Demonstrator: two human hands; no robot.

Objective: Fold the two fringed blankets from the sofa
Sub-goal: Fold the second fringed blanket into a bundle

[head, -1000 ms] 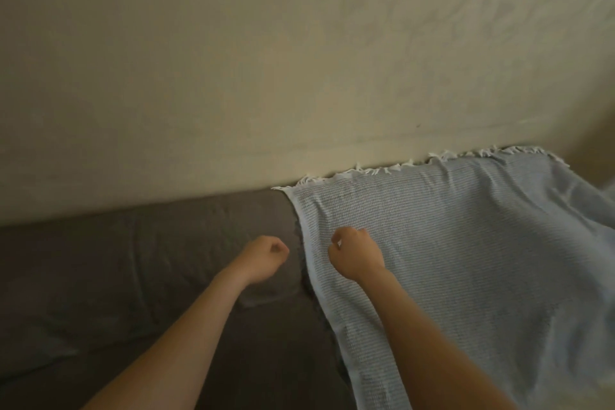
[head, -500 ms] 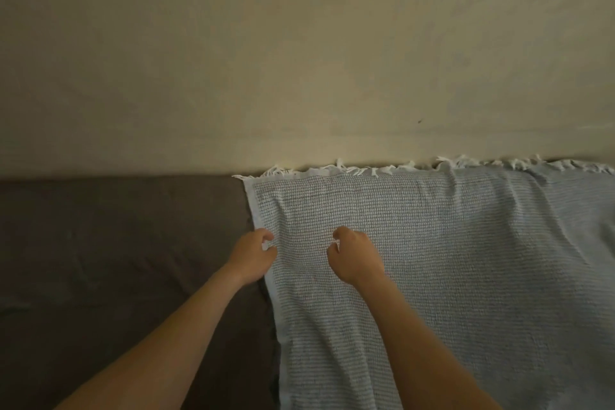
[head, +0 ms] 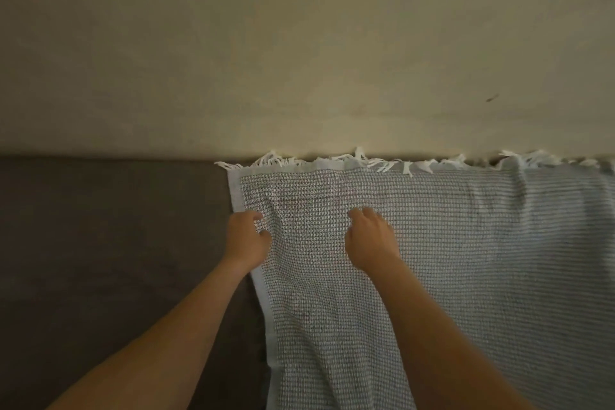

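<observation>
The blanket point(head: 432, 260) hung over the sofa point(head: 109, 243) back, fringe along the top edge. My left hand point(head: 246, 240) had its grip pinched on the blanket's left edge — to peel it off — while my right hand point(head: 369, 240) rested curled on the weave, grip unclear.

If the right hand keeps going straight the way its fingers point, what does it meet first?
More blanket under the right hand, then its white fringe at the sofa back, likely the wall beyond; depth is unclear.
</observation>
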